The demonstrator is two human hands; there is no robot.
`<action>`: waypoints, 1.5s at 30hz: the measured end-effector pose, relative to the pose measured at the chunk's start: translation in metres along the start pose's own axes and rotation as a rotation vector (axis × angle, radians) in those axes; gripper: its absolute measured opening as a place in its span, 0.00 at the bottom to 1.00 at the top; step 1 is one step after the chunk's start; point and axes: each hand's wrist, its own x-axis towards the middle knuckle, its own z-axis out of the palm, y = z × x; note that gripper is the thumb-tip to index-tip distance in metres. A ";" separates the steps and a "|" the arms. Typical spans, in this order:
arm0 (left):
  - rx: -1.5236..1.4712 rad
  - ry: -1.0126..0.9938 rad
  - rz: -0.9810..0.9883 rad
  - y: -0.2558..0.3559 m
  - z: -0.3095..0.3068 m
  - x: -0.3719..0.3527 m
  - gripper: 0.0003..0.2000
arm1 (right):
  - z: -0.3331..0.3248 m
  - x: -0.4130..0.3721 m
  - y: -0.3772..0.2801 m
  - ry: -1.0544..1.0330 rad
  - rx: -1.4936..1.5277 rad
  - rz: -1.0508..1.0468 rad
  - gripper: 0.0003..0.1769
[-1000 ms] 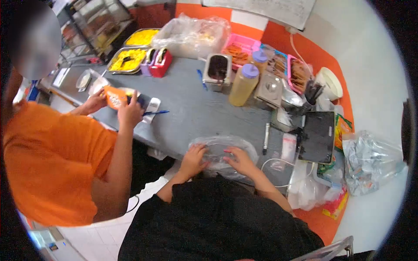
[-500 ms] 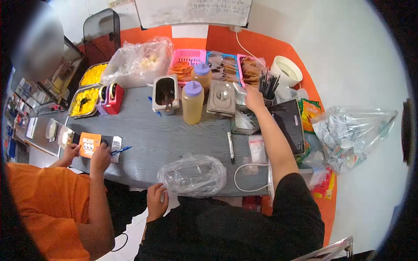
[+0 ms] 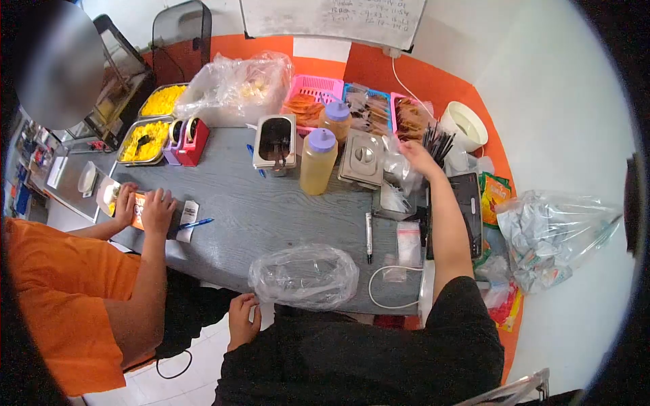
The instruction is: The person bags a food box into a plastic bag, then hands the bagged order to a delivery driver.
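Observation:
My right hand (image 3: 421, 160) reaches across the table, fingers pinched on a thin clear plastic bag (image 3: 399, 169) that lies against the lidded metal container (image 3: 362, 159). Just below it is a dark holder with white plastic pieces (image 3: 393, 197), and black straws (image 3: 439, 143) stand beyond the fingers. My left hand (image 3: 244, 319) rests at the table's front edge, loosely bent with thumb and fingers apart and nothing in it. Its fingertips are beside a large crumpled clear plastic bag (image 3: 305, 276) lying on the table.
Two squeeze bottles (image 3: 318, 162), an open metal container (image 3: 275, 139) and baskets of packets (image 3: 369, 108) stand behind. A marker (image 3: 369, 237) and a tablet (image 3: 464, 210) lie nearby. At left, a co-worker in an orange shirt (image 3: 74, 298) handles an orange box (image 3: 139, 210).
My right hand has drawn slightly back, and clear plastic now shows stretched beneath its fingers. My left hand stays by the table edge. The co-worker's hands have closed in over the orange box.

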 end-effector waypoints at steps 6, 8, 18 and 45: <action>0.007 -0.045 0.041 -0.002 0.008 0.000 0.12 | 0.023 0.000 0.009 0.237 -0.828 0.047 0.09; 0.021 -0.043 0.037 -0.005 0.015 0.000 0.14 | 0.018 -0.017 -0.021 0.353 -0.661 0.035 0.09; -0.486 -0.052 -0.565 -0.018 0.053 0.002 0.35 | 0.131 -0.164 -0.101 0.907 -0.211 -0.482 0.05; -1.195 0.073 -0.803 -0.007 0.023 0.039 0.18 | 0.248 -0.225 -0.127 -0.799 -0.500 -0.477 0.18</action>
